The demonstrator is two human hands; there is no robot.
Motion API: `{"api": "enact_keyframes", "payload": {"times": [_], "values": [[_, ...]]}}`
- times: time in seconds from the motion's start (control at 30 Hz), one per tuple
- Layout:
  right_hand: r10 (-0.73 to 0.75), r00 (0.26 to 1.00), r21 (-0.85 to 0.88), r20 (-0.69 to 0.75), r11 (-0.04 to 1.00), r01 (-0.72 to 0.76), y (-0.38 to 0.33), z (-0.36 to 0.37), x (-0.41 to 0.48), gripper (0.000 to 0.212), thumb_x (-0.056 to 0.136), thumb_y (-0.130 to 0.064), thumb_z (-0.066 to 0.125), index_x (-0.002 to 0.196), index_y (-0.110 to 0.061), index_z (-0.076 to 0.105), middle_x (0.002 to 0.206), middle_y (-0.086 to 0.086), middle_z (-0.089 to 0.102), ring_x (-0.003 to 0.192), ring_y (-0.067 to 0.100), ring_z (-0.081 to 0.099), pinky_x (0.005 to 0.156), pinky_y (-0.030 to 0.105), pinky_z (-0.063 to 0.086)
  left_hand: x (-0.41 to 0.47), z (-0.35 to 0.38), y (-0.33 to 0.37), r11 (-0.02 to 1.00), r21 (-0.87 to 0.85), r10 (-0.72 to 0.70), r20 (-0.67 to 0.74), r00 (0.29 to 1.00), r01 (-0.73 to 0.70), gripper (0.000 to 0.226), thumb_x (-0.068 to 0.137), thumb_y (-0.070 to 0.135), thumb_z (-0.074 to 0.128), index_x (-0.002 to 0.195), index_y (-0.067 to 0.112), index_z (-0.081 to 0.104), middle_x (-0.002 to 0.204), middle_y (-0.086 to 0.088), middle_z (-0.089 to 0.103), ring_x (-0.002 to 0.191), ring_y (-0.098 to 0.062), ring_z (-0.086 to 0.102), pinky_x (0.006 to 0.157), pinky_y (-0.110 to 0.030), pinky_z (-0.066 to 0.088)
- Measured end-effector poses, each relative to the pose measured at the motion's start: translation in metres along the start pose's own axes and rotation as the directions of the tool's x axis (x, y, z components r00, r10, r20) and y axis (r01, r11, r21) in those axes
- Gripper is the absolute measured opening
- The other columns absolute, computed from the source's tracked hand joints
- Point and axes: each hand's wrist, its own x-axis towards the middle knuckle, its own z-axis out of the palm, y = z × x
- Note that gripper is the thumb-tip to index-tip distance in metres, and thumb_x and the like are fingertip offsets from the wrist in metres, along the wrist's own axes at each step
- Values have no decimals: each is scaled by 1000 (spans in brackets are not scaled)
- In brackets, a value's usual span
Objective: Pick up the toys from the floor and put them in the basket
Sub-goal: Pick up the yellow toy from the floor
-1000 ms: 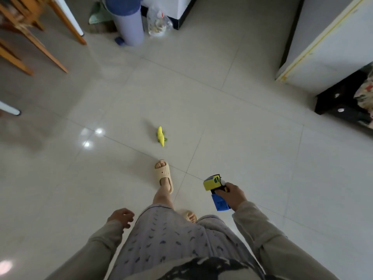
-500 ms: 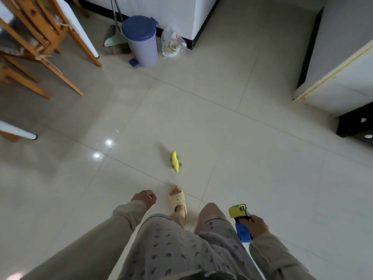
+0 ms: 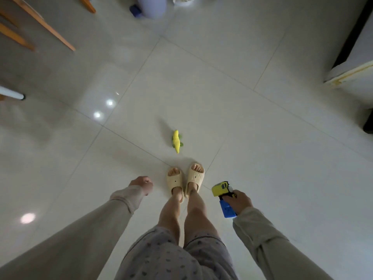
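Observation:
A small yellow and green toy lies on the pale tiled floor, just ahead of my two feet in cream slippers. My right hand hangs at my side and grips a yellow and blue toy truck. My left hand hangs to the left of my feet with its fingers curled and nothing in it. No basket shows in the head view.
Wooden chair legs stand at the top left, with a white leg at the left edge. A lavender bin and a plastic bag sit at the top. A white cabinet stands at the right.
I have stepped forward and my feet now stand together close behind the yellow toy. The view has tilted down, so the bin has slid to the top edge. The truck stays in my right hand.

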Motion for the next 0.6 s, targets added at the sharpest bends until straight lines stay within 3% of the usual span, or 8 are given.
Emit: {"api": "enact_keyframes", "payload": {"times": [0.1, 0.2, 0.3, 0.43, 0.6], "values": [[-26, 1000, 14, 11, 1000, 26, -24, -8, 37, 19, 87, -28, 58, 89, -9, 58, 88, 14, 61, 87, 31, 55, 69, 26, 36, 27, 6, 18, 998, 63, -18, 16, 1000, 16, 34, 90, 13, 48, 119, 8, 63, 126, -14, 65, 118, -30, 60, 102, -34, 48], [-51, 999, 22, 16, 998, 50, -47, -14, 84, 20, 86, -28, 60, 72, -15, 51, 66, 2, 52, 78, 26, 48, 56, 26, 33, 70, 19, 45, 997, 77, 9, 28, 1000, -12, 33, 90, 14, 47, 118, 6, 63, 124, -16, 66, 117, -31, 60, 102, -35, 48], [-77, 997, 17, 19, 997, 77, -62, -12, 142, 20, 85, -29, 60, 77, -13, 52, 63, -2, 49, 77, 27, 48, 55, 26, 32, 127, 35, 70, 994, 95, 48, 39, 998, -52, 31, 89, 14, 48, 113, 7, 66, 120, -14, 68, 112, -30, 62, 98, -34, 49], [-65, 997, 61, 32, 996, 63, -66, 6, 227, 24, 85, -29, 60, 66, -18, 49, 63, -1, 49, 74, 27, 49, 57, 27, 34, 221, 53, 92, 989, 131, 73, 7, 997, -73, 28, 88, 18, 49, 110, 12, 66, 122, -10, 66, 115, -27, 59, 93, -29, 45], [-47, 997, 87, 66, 995, 41, -55, 47, 327, 16, 85, -26, 60, 78, -13, 54, 70, 4, 55, 75, 27, 52, 59, 28, 37, 344, 79, 108, 987, 147, 70, -48, 996, -62, 31, 87, 18, 49, 114, 10, 62, 124, -13, 65, 117, -30, 57, 94, -33, 46]]}}
